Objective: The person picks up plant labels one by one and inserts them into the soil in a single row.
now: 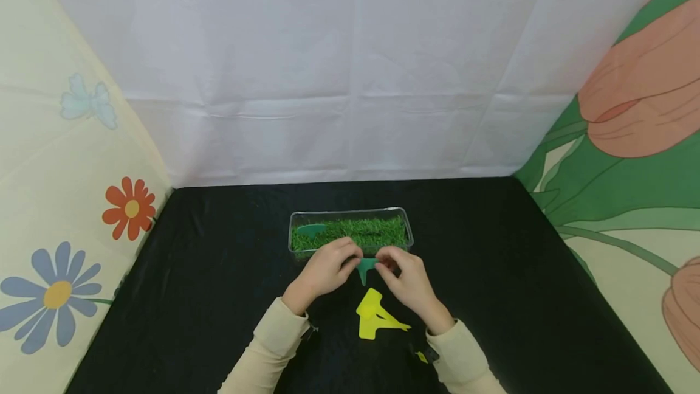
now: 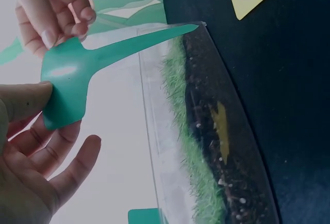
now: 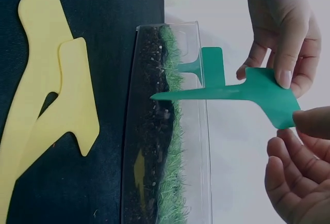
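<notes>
A green T-shaped plant label point(image 1: 366, 269) is held by its broad head between both hands, in front of the planter, its pointed stem directed downward. My left hand point(image 1: 328, 266) pinches one end of the head, thumb point(image 2: 26, 100) on its face. At the other end, my right hand point(image 1: 403, 277) pinches it between thumb and fingers. Behind them stands a clear plastic box point(image 1: 290, 233) of dark soil point(image 3: 149, 126) topped with green grass point(image 1: 350, 230). Another green label point(image 1: 312, 230) stands upright in the grass near its left end.
Two overlapping yellow plant labels point(image 1: 372, 318) lie on the black cloth point(image 1: 492, 297) just in front of the hands. A white cloth backdrop point(image 1: 350, 78) rises behind the table, with flower-printed panels at both sides.
</notes>
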`<state>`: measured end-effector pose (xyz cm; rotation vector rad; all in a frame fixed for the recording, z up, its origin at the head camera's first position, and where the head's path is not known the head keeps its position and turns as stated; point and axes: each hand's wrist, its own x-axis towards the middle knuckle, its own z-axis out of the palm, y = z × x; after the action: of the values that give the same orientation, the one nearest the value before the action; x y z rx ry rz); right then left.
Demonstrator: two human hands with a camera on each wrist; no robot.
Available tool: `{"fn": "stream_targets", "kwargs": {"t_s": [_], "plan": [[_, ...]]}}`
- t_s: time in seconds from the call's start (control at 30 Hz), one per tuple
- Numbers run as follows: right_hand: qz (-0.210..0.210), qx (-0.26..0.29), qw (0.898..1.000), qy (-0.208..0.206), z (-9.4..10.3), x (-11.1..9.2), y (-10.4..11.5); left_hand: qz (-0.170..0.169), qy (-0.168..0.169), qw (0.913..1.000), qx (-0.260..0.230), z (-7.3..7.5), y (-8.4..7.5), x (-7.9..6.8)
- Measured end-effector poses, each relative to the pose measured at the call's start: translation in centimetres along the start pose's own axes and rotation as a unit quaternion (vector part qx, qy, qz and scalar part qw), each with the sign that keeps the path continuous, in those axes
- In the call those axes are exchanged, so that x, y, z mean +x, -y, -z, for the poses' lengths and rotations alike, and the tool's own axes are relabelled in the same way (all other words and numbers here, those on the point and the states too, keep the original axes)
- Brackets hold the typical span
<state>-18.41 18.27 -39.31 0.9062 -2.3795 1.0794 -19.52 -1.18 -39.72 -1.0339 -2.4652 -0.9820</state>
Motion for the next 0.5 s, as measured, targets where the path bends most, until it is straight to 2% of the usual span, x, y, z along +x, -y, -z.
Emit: {"fn": "stream_targets", "kwargs": {"t_s": [0.27,0.5], "plan": [[-0.024,-0.004,1.000,0.008,0.2,-0.9,-0.3,0.002,0.001,1.0000,-0.001,0.9,0.3,0.2],[-0.040,-0.011,0.999,0.011,0.3,-1.8,-0.7,0.003,-0.020,0.9998,0.007,2.2,0.7,0.5]]}}
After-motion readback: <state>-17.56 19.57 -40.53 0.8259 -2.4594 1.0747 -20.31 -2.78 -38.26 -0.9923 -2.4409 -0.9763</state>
